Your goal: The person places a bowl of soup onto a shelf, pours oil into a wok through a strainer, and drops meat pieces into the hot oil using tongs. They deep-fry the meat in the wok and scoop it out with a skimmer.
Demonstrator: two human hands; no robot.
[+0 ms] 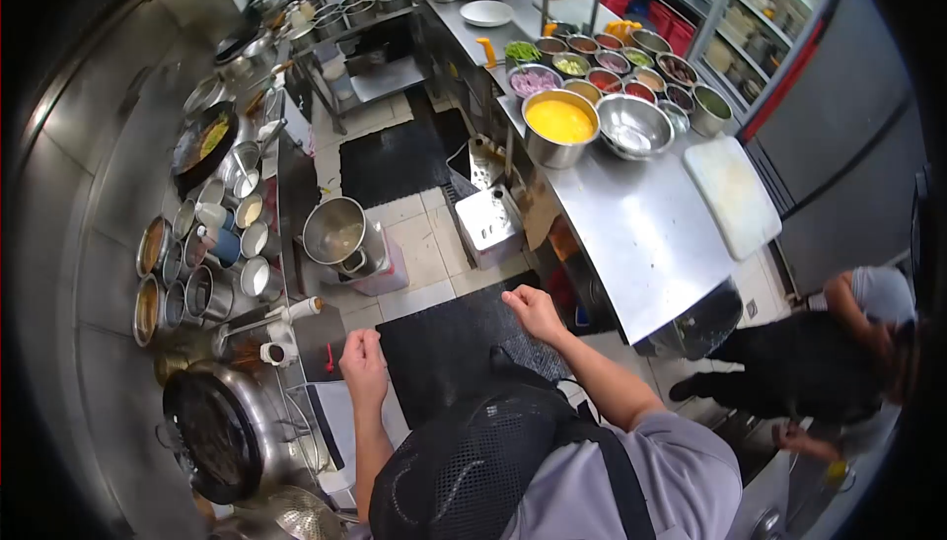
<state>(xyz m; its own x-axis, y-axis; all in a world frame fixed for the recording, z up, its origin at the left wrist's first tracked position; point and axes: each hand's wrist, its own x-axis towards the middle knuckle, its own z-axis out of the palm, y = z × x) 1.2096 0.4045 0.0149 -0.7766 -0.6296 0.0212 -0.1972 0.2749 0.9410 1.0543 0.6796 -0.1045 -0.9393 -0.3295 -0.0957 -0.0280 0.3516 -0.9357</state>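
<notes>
Both hands hang over a black mat (444, 343), fingers curled in: the left hand (365, 362) nearer the stove side, the right hand (536, 311) nearer the steel worktop (631, 234). On that worktop a pot (560, 150) of yellow liquid stands beside a steel bowl (634, 126), with small tubs (604, 79) clustered behind and a white board (732, 195) along the edge. Across the aisle, a wok (182, 155) holds yellow food. Another person (809, 367) stands at right.
</notes>
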